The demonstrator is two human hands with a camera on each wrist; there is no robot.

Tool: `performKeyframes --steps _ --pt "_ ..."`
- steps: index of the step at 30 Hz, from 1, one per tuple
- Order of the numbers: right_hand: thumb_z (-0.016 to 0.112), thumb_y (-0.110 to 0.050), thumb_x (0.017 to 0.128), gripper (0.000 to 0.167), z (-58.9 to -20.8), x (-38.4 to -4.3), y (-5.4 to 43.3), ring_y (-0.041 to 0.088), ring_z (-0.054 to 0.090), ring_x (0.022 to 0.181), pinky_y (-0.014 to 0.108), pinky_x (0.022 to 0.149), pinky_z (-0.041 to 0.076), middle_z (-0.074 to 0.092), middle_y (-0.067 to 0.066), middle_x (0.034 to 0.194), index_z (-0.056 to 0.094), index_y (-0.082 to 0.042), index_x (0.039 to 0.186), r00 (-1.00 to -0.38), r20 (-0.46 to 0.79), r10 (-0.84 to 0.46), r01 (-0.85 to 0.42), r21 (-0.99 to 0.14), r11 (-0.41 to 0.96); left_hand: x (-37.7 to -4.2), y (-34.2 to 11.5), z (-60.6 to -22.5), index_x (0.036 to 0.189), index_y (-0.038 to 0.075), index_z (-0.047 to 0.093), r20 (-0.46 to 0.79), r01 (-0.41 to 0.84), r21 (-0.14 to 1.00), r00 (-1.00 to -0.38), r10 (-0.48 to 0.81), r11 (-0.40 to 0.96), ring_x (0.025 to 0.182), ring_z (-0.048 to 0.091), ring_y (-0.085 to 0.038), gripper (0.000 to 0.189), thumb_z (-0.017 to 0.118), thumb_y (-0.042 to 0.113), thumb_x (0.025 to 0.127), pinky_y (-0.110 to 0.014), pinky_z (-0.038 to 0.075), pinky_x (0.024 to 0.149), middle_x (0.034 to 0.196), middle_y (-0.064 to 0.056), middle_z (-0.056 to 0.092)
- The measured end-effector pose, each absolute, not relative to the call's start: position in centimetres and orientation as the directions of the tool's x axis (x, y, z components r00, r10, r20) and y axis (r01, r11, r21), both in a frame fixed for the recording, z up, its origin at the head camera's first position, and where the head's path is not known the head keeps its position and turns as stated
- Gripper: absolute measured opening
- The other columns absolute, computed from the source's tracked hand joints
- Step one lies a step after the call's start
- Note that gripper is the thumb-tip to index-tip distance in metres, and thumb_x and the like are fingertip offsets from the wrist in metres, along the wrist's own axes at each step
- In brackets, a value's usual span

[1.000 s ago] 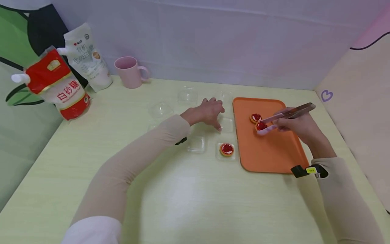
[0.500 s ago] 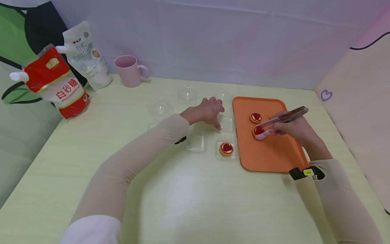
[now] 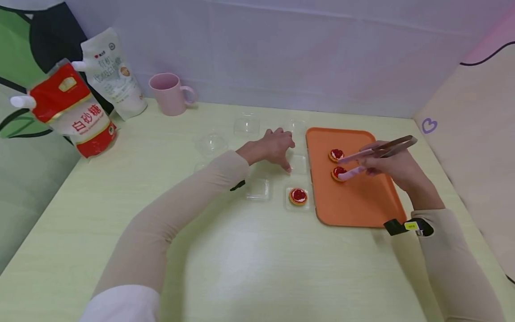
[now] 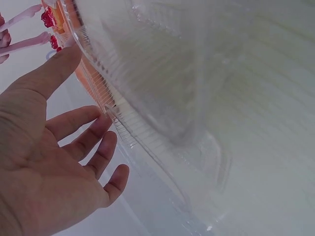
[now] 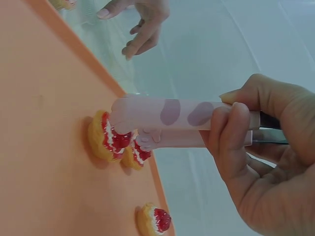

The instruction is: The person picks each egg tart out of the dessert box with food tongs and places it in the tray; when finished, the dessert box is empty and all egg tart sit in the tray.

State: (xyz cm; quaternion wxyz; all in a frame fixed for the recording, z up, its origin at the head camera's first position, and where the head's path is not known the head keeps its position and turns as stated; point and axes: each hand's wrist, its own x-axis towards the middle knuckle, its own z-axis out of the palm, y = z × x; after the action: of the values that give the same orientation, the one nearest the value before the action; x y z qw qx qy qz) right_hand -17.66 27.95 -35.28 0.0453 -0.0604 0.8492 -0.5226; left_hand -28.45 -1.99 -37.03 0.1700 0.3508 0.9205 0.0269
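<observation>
My right hand (image 3: 394,165) grips a pair of tongs (image 5: 192,115) with pale pink, paw-shaped tips. Their tips stand apart at a small red-topped tart (image 3: 339,173) on the orange tray (image 3: 354,205). A second tart (image 3: 336,155) lies just behind it. The right wrist view also shows another tart (image 5: 155,220) near the tray's edge. To the left of the tray my left hand (image 3: 275,147) spreads its fingers, with thumb and fingertips at the edge of a clear plastic box (image 4: 162,98). In a clear box bottom closer to me sits one tart (image 3: 298,197).
Several clear plastic boxes, one a clear box (image 3: 259,189) with ribbed sides and another a clear box (image 3: 247,125), stand around my left arm. A pink mug (image 3: 170,96), a red-and-white sugar pouch (image 3: 82,116) and a white pouch (image 3: 114,76) stand at the back left.
The tongs dipped toward me, then moved back up and right, with their tips wider apart. The tart at their tips has shifted a little toward me and left. My left hand has stayed put.
</observation>
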Motion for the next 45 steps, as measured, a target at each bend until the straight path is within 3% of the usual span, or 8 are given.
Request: performKeyframes --steps 7,15,21,26,33,45 --pt "0.069 -0.001 0.091 0.02 -34.6 -17.8 27.5 0.012 0.067 0.062 0.024 0.061 0.058 0.073 -0.007 0.082 0.065 0.003 0.11 -0.987 -0.002 -0.16 -0.058 -0.927 0.371 -28.7 -2.2 -36.8 0.143 0.013 0.054 -0.299 0.633 0.17 -0.697 0.651 0.755 0.127 0.04 -0.027 0.079 0.082 0.048 0.079 -0.047 0.03 0.104 0.14 -0.008 0.049" --pt "0.069 -0.004 0.092 0.026 -34.4 -17.3 26.2 0.013 0.066 0.061 0.026 0.061 0.058 0.073 -0.009 0.083 0.061 0.006 0.115 -0.984 -0.013 -0.179 -0.061 -0.916 0.397 -28.3 -3.1 -34.7 0.155 0.02 0.037 -0.297 0.629 0.245 -0.675 0.675 0.738 0.13 0.038 -0.027 0.09 0.079 0.051 0.081 -0.046 0.03 0.101 0.147 -0.008 0.043" --pt "0.07 -0.002 0.091 0.022 -33.9 -16.9 24.7 0.014 0.064 0.06 0.028 0.061 0.057 0.075 -0.002 0.083 0.066 0.004 0.112 -0.974 0.012 -0.228 -0.095 -0.929 0.358 -26.3 -3.5 -33.9 0.15 0.02 0.046 -0.292 0.705 0.266 -0.591 0.752 0.657 0.133 0.037 -0.025 0.084 0.075 0.057 0.081 -0.049 0.03 0.107 0.147 -0.008 0.044" --pt "0.071 -0.002 0.089 0.026 -33.6 -16.7 23.3 0.015 0.064 0.061 0.028 0.059 0.055 0.075 -0.002 0.082 0.065 0.004 0.114 -0.96 -0.035 -0.279 -0.069 -0.932 0.356 -23.9 -3.8 -34.9 0.148 0.02 0.05 -0.331 0.782 0.187 -0.52 0.787 0.595 0.133 0.04 -0.024 0.088 0.072 0.068 0.077 -0.049 0.031 0.107 0.144 -0.006 0.049" --pt "0.071 0.0 0.088 0.03 -33.8 -16.0 21.8 0.019 0.064 0.061 0.03 0.057 0.055 0.076 0.011 0.089 0.064 0.006 0.117 -0.933 -0.084 -0.351 -0.066 -0.916 0.395 -21.6 -4.3 -36.2 0.143 0.018 0.055 -0.317 0.803 0.13 -0.522 0.792 0.582 0.121 0.046 -0.02 0.087 0.072 0.07 0.075 -0.044 0.035 0.102 0.131 -0.003 0.057" --pt "0.064 0.0 0.088 0.024 -34.7 -16.1 19.6 0.018 0.056 0.057 0.034 0.058 0.052 0.071 0.015 0.085 0.066 0.0 0.111 -0.866 -0.192 -0.462 -0.07 -0.868 0.491 -20.4 -3.7 -37.2 0.136 0.016 0.062 -0.294 0.833 0.074 -0.507 0.81 0.548 0.112 0.049 -0.02 0.079 0.073 0.067 0.077 -0.042 0.035 0.099 0.121 0.0 0.06"
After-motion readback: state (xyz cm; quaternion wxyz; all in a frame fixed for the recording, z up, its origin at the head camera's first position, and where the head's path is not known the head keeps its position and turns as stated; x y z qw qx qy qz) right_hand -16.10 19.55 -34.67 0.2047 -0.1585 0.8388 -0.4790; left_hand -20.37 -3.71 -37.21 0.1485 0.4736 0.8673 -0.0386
